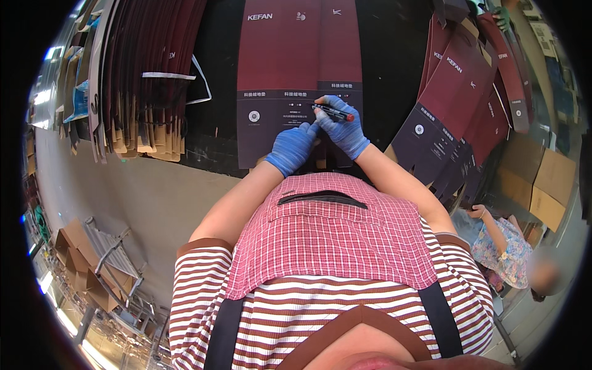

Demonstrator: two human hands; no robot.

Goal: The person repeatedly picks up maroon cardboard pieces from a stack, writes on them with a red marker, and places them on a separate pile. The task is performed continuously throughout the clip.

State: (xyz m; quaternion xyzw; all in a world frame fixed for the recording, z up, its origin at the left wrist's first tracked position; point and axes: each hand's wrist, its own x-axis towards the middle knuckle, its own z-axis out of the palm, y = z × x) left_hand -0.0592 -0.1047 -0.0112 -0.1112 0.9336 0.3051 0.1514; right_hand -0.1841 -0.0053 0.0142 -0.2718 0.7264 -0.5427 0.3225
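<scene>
My right hand [343, 131], in a blue knit glove, is closed around a black marker pen [333, 112] with a red end. The pen lies slanted over a flat maroon and dark purple carton [277, 58] with white printing. My left hand [292, 150], gloved alike, is at the carton's near part, its fingertips close to the right hand. Its fingers are curled together; whatever they hold, if anything, is hidden. The carton lies on a black table surface [216, 80], its near end close to my checked apron [345, 240].
On the left, many folded maroon cartons [154, 55] stand packed on edge, with a white strap [168, 76] across them. More printed cartons [453, 80] lean in a pile to the right. Brown boxes [536, 179] stand beyond it, near another person [502, 246]. A metal cart [114, 259] is lower left.
</scene>
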